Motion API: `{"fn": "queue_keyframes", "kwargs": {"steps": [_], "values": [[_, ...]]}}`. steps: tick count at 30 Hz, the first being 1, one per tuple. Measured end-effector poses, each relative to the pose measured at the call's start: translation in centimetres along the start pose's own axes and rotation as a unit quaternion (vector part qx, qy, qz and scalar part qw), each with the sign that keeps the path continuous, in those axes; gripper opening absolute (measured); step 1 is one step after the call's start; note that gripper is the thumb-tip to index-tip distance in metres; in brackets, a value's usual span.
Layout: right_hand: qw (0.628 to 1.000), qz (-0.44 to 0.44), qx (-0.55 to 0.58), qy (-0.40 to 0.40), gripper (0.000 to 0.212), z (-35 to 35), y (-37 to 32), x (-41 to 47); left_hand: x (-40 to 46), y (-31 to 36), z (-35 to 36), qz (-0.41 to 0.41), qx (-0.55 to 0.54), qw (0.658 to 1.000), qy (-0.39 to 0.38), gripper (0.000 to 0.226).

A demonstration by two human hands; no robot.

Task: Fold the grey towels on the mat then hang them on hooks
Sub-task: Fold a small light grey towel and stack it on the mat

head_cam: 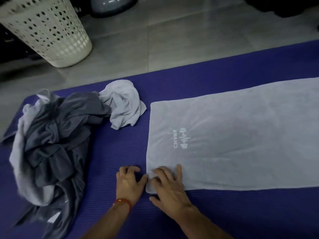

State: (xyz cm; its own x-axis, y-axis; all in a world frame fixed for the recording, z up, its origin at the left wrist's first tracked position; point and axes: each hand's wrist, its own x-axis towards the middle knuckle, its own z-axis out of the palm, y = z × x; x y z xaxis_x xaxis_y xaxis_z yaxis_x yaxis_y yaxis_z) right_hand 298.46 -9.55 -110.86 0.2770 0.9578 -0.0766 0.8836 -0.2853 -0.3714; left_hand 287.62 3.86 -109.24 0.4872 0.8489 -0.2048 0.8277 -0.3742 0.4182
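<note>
Your right hand [168,182] presses the towel [233,144] corner with straight fingers; your left hand [129,180] rests open on the mat [112,152]. Pinch this corner, then fold toward 3 o'clock, edges matching.

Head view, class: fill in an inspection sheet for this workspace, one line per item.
Surface: purple mat on grey tiled floor.
Job's things: flat grey towel, logo up; crumpled towel pile; light crumpled towel beside it.
Clutter: nothing seen.
Grips: left hand on the mat at the flat towel's near corner; right hand pressing that corner.
Cables: nothing seen.
Surroundings: perforated cream laundry basket on the floor; no hooks in view.
</note>
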Motion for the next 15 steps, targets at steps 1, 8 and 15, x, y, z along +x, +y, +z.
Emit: {"fn": "queue_keyframes", "kwargs": {"steps": [1, 8, 15], "values": [[1.0, 0.01, 0.005, -0.007, 0.054, -0.1, 0.0, 0.1, 0.0, 0.1, 0.0, -0.007, 0.002, 1.0, -0.014, 0.035], [0.996, 0.058, 0.068, 0.027, 0.019, -1.4, -0.8, 0.8, 1.4, 2.8, -0.9, -0.067, 0.052, 0.991, -0.1, 0.013], [0.947, 0.169, 0.217, 0.168, 0.011, -4.7, 2.8, -0.2, 8.9, 6.8, -2.6, 0.014, -0.113, 0.991, -0.065, 0.024]]}}
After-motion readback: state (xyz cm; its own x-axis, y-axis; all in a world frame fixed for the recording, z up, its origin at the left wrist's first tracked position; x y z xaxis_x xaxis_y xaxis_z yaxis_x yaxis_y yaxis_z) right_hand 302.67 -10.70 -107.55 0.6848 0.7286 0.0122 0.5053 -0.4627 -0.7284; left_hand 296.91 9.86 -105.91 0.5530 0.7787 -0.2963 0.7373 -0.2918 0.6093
